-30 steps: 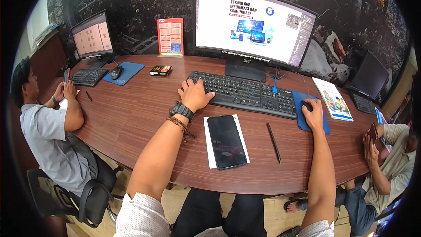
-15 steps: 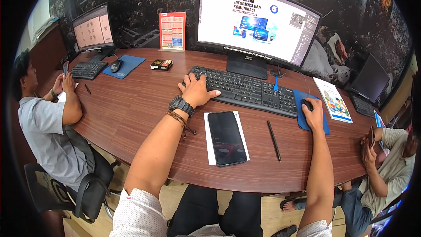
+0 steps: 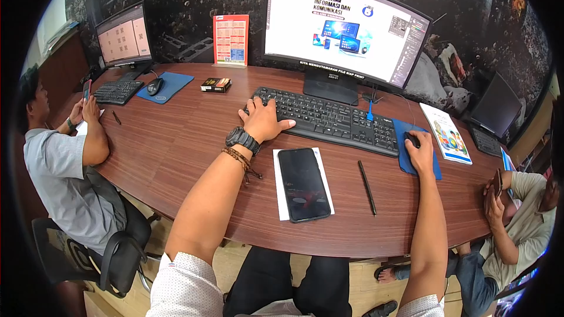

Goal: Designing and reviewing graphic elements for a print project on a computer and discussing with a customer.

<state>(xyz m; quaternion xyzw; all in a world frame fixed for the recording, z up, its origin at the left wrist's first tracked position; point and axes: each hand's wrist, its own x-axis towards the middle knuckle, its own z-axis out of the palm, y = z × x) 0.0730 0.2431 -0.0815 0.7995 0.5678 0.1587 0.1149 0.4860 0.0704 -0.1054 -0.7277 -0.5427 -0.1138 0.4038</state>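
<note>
My left hand (image 3: 263,122) rests on the left end of a black keyboard (image 3: 335,118), fingers spread over the keys and thumb stretched toward the lower row. To the right, my right hand (image 3: 419,155) is wrapped over a black computer mouse (image 3: 413,138), partly hiding it. Under the mouse lies a blue mouse pad (image 3: 406,163). Behind the keyboard stands a wide curved monitor (image 3: 288,29) showing a page layout with pictures of devices and a round blue emblem. Between my forearms a dark-screened phone (image 3: 304,185) lies on white paper (image 3: 282,204), with a black pen (image 3: 367,188) beside it.
A booklet (image 3: 447,135) lies right of the mouse pad. Farther left are a small black box (image 3: 216,86), a red stand-up card (image 3: 231,41), another mouse (image 3: 155,87) and another monitor (image 3: 124,38). One person (image 3: 70,158) sits at left, another (image 3: 523,217) at right, both holding phones.
On the monitor, the round blue emblem at the page's upper right looks different: its inner figure is smaller, with dark marks above. Both my hands stay in place.
</note>
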